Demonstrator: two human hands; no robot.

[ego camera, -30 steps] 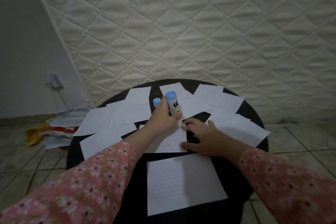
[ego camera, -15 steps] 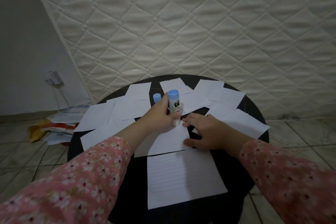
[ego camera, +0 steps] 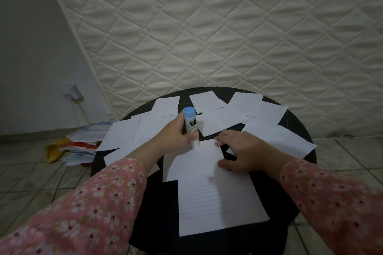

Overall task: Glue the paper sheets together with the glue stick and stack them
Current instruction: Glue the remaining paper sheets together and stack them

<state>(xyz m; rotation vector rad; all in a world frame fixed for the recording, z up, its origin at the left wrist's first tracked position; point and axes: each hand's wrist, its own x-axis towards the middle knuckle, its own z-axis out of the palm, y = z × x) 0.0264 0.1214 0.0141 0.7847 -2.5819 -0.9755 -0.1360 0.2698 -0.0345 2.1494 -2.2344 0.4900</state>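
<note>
Papers [ego camera: 83,143] in a loose heap on tiled floor, far left. Round black table [ego camera: 161,203] w/ flat rectangular sheets [ego camera: 124,134] fanned over its top. Left hand [ego camera: 174,133] grasps glue stick [ego camera: 190,123], a white cylinder w/ blue end, upright, tip on the middle sheet [ego camera: 192,161]. Right hand [ego camera: 246,153], fingers spread and released, presses that sheet's right edge. Lined sheet [ego camera: 217,205] nearest. Quilted mattress [ego camera: 228,27] behind.

A round black table [ego camera: 298,130] stood before a white quilted mattress [ego camera: 228,33] that leaned on the wall. On the tiled floor [ego camera: 31,174] at left lay a pile of papers [ego camera: 83,143], below a wall socket [ego camera: 72,92].
</note>
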